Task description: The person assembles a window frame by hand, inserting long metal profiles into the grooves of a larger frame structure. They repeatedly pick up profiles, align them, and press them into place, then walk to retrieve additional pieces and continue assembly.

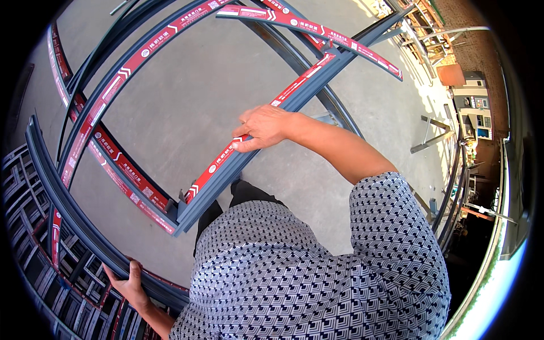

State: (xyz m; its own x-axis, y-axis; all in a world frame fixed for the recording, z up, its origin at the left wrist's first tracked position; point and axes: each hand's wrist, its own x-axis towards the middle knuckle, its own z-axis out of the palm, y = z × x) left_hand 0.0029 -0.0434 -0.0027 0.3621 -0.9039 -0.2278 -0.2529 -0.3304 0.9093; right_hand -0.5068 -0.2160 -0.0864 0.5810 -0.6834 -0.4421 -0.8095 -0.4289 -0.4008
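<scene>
My right hand (pixel 263 129) is closed over a grey metal frame bar (pixel 224 173) with red printed film along its upper face. The thumb lies along the film; the fingers' far side is hidden. This bar runs diagonally in front of me and meets other film-covered frame pieces at both ends. Down at the lower left, my left hand (pixel 131 288) grips a long dark grey profile (pixel 73 209), thumb on top, with some fingers hidden beneath it. Just beyond, a curved frame piece (pixel 116 85) with red film sweeps up toward the far side.
Stacked slatted profiles (pixel 34 226) fill the left edge. Another film-covered strip (pixel 317 31) crosses the far end of the frame. On the right are a metal stand (pixel 433 133), a control cabinet (pixel 476 107) and long dark bars (pixel 453 198). Grey concrete floor (pixel 175 96) shows between the pieces.
</scene>
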